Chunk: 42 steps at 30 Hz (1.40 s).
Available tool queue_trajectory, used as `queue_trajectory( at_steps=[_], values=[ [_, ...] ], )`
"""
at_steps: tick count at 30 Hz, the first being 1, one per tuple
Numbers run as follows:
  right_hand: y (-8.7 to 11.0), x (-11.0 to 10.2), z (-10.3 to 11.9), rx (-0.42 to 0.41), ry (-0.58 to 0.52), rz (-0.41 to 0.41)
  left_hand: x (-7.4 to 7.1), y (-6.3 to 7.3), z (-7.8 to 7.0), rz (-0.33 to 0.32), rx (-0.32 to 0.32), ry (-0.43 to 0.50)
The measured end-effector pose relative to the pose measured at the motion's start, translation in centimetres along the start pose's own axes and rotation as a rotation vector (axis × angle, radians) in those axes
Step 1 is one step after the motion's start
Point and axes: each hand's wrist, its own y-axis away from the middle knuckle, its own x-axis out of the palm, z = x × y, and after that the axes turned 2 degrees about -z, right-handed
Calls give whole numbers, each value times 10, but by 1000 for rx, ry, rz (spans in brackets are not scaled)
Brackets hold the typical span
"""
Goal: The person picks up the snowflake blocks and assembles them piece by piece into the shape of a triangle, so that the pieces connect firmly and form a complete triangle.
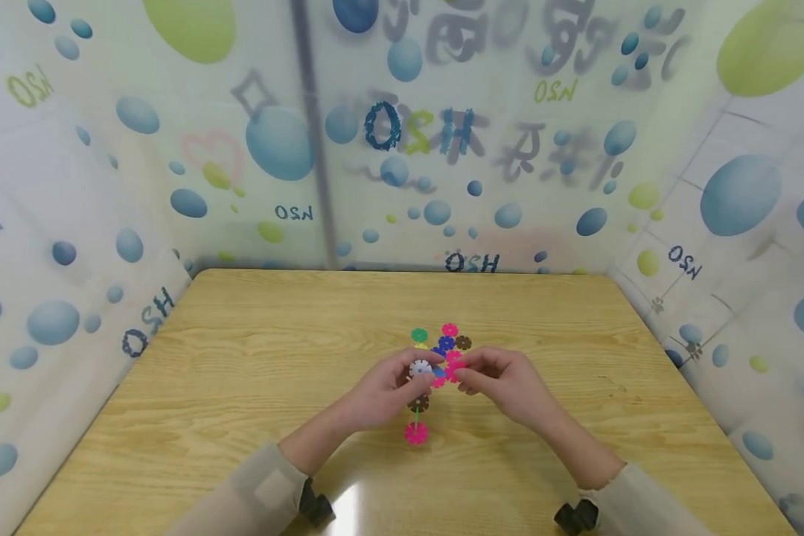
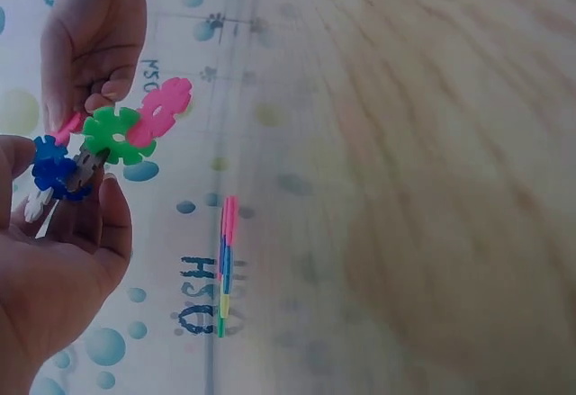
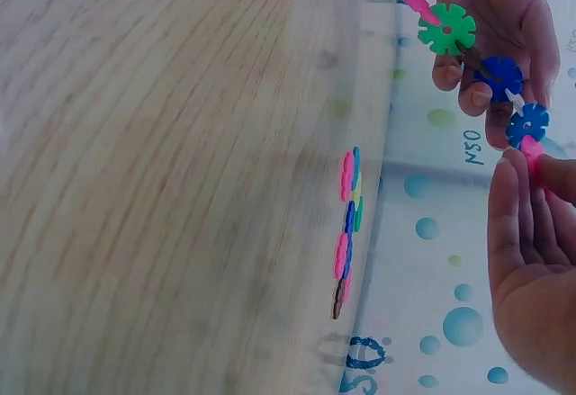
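Note:
Above the table, my left hand (image 1: 383,393) grips a chain of interlocking plastic snowflake discs. A white disc (image 1: 420,369) shows between its thumb and fingers. Below the hand the chain runs through a brown disc (image 1: 418,403) to a pink end disc (image 1: 415,433). In the right wrist view its green disc (image 3: 447,28) and two blue discs, one near the fingertips (image 3: 527,123), show clearly. My right hand (image 1: 512,383) pinches a pink disc (image 3: 531,150) between thumb and fingers, right at the blue disc's edge. The fingertips of both hands nearly meet, partly hiding the joined pieces.
Beyond the hands, more discs lie flat on the wooden table (image 1: 275,320): a green one (image 1: 419,335), a pink one (image 1: 450,330), a blue one (image 1: 446,343) and a brown one (image 1: 464,342). Patterned walls (image 1: 388,246) enclose the table's back and sides.

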Motion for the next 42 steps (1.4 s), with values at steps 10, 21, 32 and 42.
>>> queue_trajectory(
  at_steps=[10, 21, 32, 42],
  values=[
    [0, 4, 1, -23, 7, 4, 4, 2, 1, 49, 39, -69],
    [2, 9, 3, 25, 31, -50, 7, 1, -1, 60, 44, -108],
    [3, 16, 1, 40, -34, -74, 7, -1, 0, 78, 31, -103],
    [0, 19, 5, 5, -6, -85, 3, -2, -8, 69, 3, -39]
  ],
)
